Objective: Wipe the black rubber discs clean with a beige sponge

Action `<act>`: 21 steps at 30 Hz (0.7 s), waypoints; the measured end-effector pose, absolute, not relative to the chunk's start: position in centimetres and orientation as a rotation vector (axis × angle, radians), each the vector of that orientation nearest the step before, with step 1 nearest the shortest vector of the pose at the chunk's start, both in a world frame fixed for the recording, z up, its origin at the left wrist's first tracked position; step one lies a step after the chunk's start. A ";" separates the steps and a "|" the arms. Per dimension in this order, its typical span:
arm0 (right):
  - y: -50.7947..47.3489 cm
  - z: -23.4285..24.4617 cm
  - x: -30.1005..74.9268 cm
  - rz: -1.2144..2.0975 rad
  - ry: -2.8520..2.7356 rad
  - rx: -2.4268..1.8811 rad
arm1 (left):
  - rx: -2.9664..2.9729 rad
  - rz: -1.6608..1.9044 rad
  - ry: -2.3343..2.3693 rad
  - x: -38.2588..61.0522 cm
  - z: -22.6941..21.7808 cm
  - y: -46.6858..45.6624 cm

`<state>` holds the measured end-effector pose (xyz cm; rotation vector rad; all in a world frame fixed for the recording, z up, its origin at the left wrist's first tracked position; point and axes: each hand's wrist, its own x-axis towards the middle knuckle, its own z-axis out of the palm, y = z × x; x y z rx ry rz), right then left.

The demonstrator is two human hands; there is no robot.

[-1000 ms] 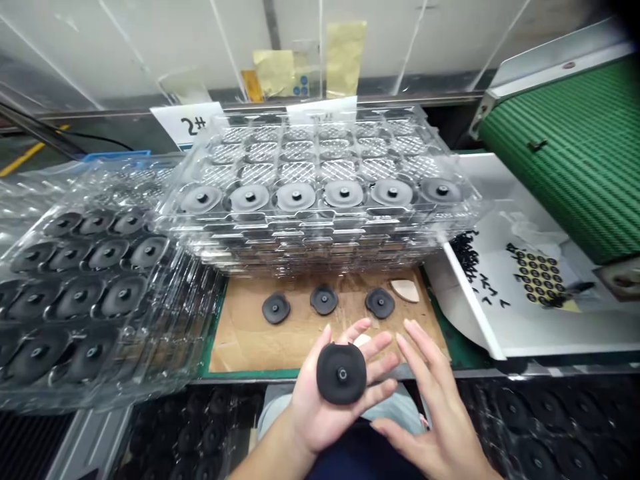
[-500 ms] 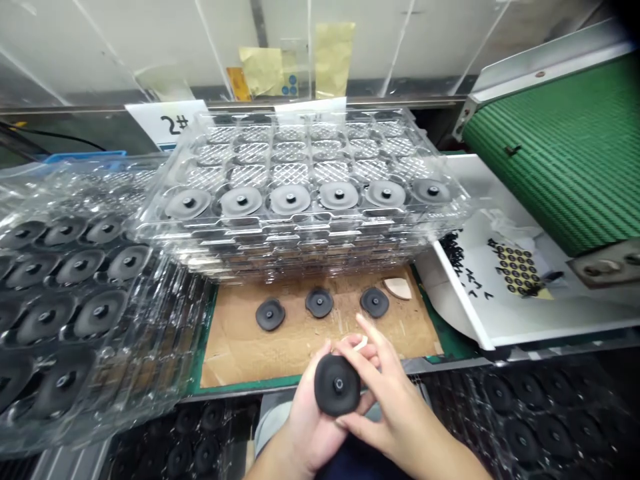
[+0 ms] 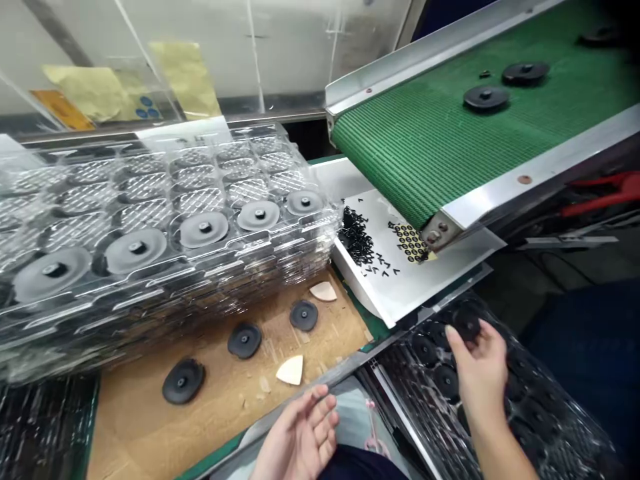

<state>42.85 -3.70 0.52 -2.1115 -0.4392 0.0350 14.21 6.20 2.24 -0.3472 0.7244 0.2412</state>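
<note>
My right hand [image 3: 480, 367] is at the lower right, its thumb and fingers closed on a black round disc [image 3: 467, 323] just over a clear plastic tray [image 3: 575, 427] of similar discs. My left hand [image 3: 305, 430] lies palm up with fingers apart, empty, by the board's front edge. On the brown cardboard [image 3: 225, 400] are three black discs: one at the left [image 3: 183, 381], one in the middle [image 3: 245, 341] and one at the right [image 3: 303, 315]. A cream wedge-shaped piece [image 3: 291, 370] lies near my left hand, and another wedge [image 3: 323, 291] lies farther back.
Stacked clear trays [image 3: 150, 280] stand behind the cardboard, with discs in the front row of the top one. A white bin [image 3: 370, 300] holds small black clips [image 3: 356, 237] and a yellow sticker sheet [image 3: 413, 241]. The green conveyor belt [image 3: 425, 147] carries several dark pieces.
The view has turned right. My hands have parted: the right carried the disc to the lower-right tray, and the left is now open. A cream wedge now lies at the front of the cardboard.
</note>
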 end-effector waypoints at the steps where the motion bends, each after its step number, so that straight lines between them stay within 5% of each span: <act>1: -3.3 -0.5 45.1 0.054 -0.427 -2.154 | -0.334 0.244 0.755 14.5 2.7 6.4; 9: 1.2 -5.6 51.3 -0.015 -0.626 -2.321 | -0.390 0.204 0.812 15.5 2.1 6.4; 15: 0.7 -0.8 46.5 -0.396 -0.754 -2.110 | -0.413 0.174 0.872 15.6 -0.3 5.6; 21: 11.2 3.8 46.0 0.172 -1.724 -1.945 | -0.383 0.167 0.918 16.5 2.0 6.3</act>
